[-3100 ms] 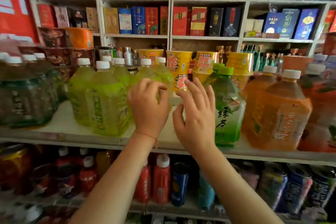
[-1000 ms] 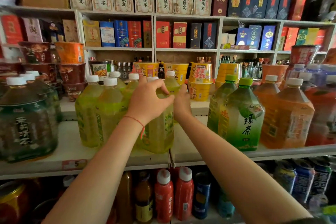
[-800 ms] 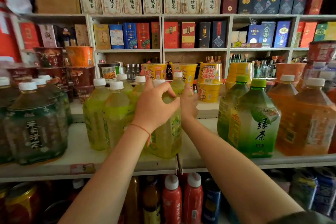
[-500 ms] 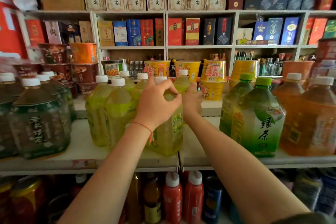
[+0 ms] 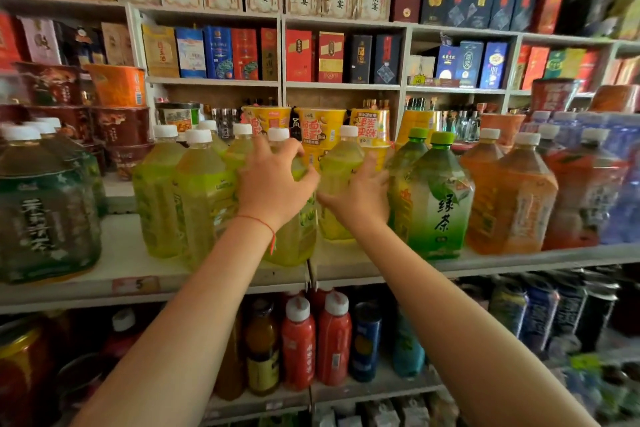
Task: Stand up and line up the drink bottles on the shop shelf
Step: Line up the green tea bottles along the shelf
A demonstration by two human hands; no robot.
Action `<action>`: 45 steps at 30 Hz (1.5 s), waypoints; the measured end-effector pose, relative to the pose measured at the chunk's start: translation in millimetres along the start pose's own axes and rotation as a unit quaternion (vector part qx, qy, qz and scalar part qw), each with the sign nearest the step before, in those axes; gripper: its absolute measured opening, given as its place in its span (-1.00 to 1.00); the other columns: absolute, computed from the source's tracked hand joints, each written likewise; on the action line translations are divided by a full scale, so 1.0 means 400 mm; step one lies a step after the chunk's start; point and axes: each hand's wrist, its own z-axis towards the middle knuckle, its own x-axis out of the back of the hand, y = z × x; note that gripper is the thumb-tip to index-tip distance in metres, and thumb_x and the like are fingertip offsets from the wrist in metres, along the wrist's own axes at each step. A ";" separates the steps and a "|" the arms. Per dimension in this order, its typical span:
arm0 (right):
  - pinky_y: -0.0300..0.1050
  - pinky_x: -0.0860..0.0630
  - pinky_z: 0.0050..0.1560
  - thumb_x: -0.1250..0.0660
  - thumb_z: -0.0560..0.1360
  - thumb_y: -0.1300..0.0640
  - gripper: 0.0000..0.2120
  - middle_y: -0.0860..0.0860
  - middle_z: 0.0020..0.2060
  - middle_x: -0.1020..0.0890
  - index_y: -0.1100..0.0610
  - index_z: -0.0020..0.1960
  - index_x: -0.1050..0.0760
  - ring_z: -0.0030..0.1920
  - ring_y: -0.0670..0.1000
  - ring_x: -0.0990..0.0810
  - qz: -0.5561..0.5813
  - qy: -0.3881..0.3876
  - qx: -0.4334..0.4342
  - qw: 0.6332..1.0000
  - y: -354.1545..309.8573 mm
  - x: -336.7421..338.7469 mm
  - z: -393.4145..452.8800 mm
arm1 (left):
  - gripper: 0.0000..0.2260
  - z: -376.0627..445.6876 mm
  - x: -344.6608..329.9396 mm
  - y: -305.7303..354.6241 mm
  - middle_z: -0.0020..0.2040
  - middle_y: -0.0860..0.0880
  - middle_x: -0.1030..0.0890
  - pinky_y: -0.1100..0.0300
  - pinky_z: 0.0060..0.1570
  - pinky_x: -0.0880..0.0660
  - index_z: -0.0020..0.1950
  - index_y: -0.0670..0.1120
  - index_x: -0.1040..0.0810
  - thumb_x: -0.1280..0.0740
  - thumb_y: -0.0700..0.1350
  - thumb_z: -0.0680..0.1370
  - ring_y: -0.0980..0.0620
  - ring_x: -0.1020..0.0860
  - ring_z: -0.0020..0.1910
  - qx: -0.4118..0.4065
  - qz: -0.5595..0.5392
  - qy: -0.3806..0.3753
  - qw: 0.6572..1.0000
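Note:
Several yellow-green drink bottles with white caps stand upright on the white shelf (image 5: 138, 284). My left hand (image 5: 273, 184) grips the shoulder of the front yellow-green bottle (image 5: 294, 243) from above, just below its cap. My right hand (image 5: 360, 194) curls round the lower front of a second yellow-green bottle (image 5: 337, 163), which stands upright just to the right and a little further back. Two more yellow-green bottles (image 5: 204, 191) stand close on the left, with others behind them.
Green-capped green tea bottles (image 5: 436, 198) stand tight against my right hand, then orange bottles (image 5: 512, 198). Dark green bottles (image 5: 41, 211) fill the left end. Yellow noodle cups (image 5: 322, 128) sit behind. Red bottles (image 5: 298, 343) and cans crowd the lower shelf.
My right hand has come out from behind the front bottle and moved right, bringing a second yellow-green bottle into view beside it. My left hand stays on the front bottle.

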 end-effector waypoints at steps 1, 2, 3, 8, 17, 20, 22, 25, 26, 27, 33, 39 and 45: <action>0.10 -0.52 0.15 -0.57 0.30 -0.24 0.16 0.22 0.41 -0.25 0.04 0.57 0.14 0.41 0.24 -0.32 -0.006 0.004 0.005 1.000 0.003 0.007 -0.010 | -0.66 -0.001 0.004 0.004 0.22 -0.13 -0.38 -0.09 0.01 -0.58 0.22 0.09 -0.46 -0.30 0.20 0.52 -0.17 -0.54 -0.05 0.005 0.008 -0.016 1.000; 0.09 -0.52 0.14 -0.55 0.30 -0.27 0.17 0.22 0.41 -0.24 0.05 0.57 0.15 0.42 0.23 -0.31 -0.015 0.005 0.008 1.000 0.005 0.012 -0.017 | -0.61 -0.002 0.007 0.007 0.27 -0.13 -0.37 -0.11 0.04 -0.58 0.28 0.10 -0.43 -0.29 0.22 0.52 -0.19 -0.54 0.01 0.011 0.017 -0.033 0.999; 0.10 -0.53 0.13 -0.54 0.30 -0.30 0.18 0.23 0.43 -0.23 0.06 0.57 0.16 0.43 0.24 -0.29 -0.024 0.005 0.009 1.000 0.005 0.016 -0.024 | -0.57 -0.003 0.012 0.011 0.31 -0.15 -0.35 -0.13 0.07 -0.57 0.33 0.11 -0.41 -0.29 0.23 0.51 -0.21 -0.52 0.07 0.015 0.027 -0.046 0.998; 0.15 -0.57 0.13 -0.51 0.35 -0.26 0.12 0.25 0.41 -0.25 0.12 0.58 0.13 0.40 0.27 -0.31 -0.039 0.014 0.032 0.999 0.001 0.021 -0.045 | -0.40 -0.026 0.030 0.022 0.32 -0.19 -0.38 -0.15 0.21 -0.49 0.52 0.22 -0.21 -0.26 0.27 0.50 -0.25 -0.47 0.19 -0.001 0.055 -0.069 0.996; 0.18 -0.46 0.22 -0.11 0.66 -0.08 -0.50 0.20 0.45 -0.26 0.13 0.52 -0.21 0.33 0.20 -0.32 0.070 0.027 0.075 0.994 0.016 0.059 -0.085 | 0.05 -0.120 -0.002 -0.001 0.63 0.03 -0.08 0.15 0.40 -0.14 0.64 0.13 0.12 -0.55 0.18 0.39 0.11 -0.12 0.54 0.044 -0.250 -0.029 0.967; -0.06 -0.27 0.19 -0.04 0.67 -0.10 -0.54 0.13 0.36 -0.37 0.11 0.48 -0.29 0.35 0.12 -0.33 0.192 0.077 0.049 0.977 0.001 0.060 -0.129 | 0.11 -0.167 -0.015 0.002 0.60 -0.01 -0.20 0.03 0.42 -0.34 0.63 0.10 0.09 -0.49 0.36 0.29 -0.05 -0.28 0.52 0.099 -0.259 -0.064 0.959; -0.08 -0.23 0.22 -0.02 0.69 -0.10 -0.57 0.11 0.33 -0.40 0.10 0.45 -0.33 0.36 0.09 -0.32 0.246 0.053 0.030 0.967 -0.008 0.059 -0.155 | 0.01 -0.186 -0.019 0.014 0.48 0.03 -0.39 0.28 0.16 -0.43 0.62 0.04 -0.02 -0.48 0.33 0.34 -0.01 -0.44 0.38 0.102 -0.237 -0.067 0.964; -0.06 -0.25 0.28 0.03 0.70 -0.12 -0.52 0.10 0.37 -0.39 0.11 0.49 -0.29 0.38 0.07 -0.33 0.304 0.050 -0.002 0.951 -0.010 0.070 -0.171 | -0.26 -0.195 -0.036 0.033 0.25 0.13 -0.50 0.52 -0.17 -0.30 0.49 0.02 -0.30 -0.50 0.22 0.42 0.14 -0.50 0.14 0.071 -0.211 -0.065 0.973; -0.05 -0.26 0.32 0.04 0.70 -0.13 -0.49 0.10 0.41 -0.37 0.12 0.53 -0.25 0.40 0.06 -0.33 0.312 0.048 -0.009 0.949 -0.009 0.075 -0.173 | -0.30 -0.199 -0.042 0.037 0.26 0.11 -0.52 0.50 -0.18 -0.32 0.46 0.03 -0.34 -0.51 0.22 0.41 0.15 -0.49 0.09 0.060 -0.209 -0.062 0.974; -0.02 -0.27 0.38 0.04 0.69 -0.14 -0.47 0.10 0.44 -0.36 0.12 0.55 -0.22 0.43 0.06 -0.32 0.319 0.045 -0.016 0.946 -0.007 0.078 -0.172 | -0.30 -0.200 -0.049 0.038 0.27 0.07 -0.53 0.46 -0.16 -0.36 0.44 0.03 -0.35 -0.51 0.23 0.41 0.15 -0.48 0.06 0.054 -0.210 -0.059 0.974; 0.19 -0.38 0.39 0.07 0.64 -0.26 -0.38 0.09 0.41 -0.45 0.08 0.56 -0.21 0.39 0.09 -0.42 0.349 0.023 -0.050 0.935 0.021 0.079 -0.174 | -0.23 -0.182 -0.077 0.047 0.25 0.01 -0.54 0.07 0.01 -0.58 0.43 0.01 -0.36 -0.51 0.32 0.35 0.02 -0.54 0.10 0.060 -0.208 -0.032 0.976; 0.16 -0.45 0.33 0.07 0.60 -0.31 -0.34 0.07 0.38 -0.49 0.04 0.57 -0.16 0.36 0.07 -0.47 0.360 0.017 -0.021 0.933 0.041 0.083 -0.183 | -0.10 -0.164 -0.122 0.055 0.30 0.01 -0.49 0.03 0.17 -0.54 0.49 0.05 -0.33 -0.47 0.42 0.26 0.02 -0.50 0.21 0.103 -0.210 -0.083 0.969; -0.01 -0.43 0.28 0.01 0.68 -0.20 -0.43 0.00 0.36 -0.49 0.06 0.60 -0.13 0.34 0.03 -0.47 0.383 -0.045 -0.012 0.923 0.061 0.125 -0.144 | -0.24 -0.114 -0.135 0.104 0.20 0.11 -0.66 0.10 0.20 -0.55 0.47 0.09 -0.40 -0.60 0.16 0.34 0.16 -0.63 0.16 0.190 -0.479 -0.133 0.847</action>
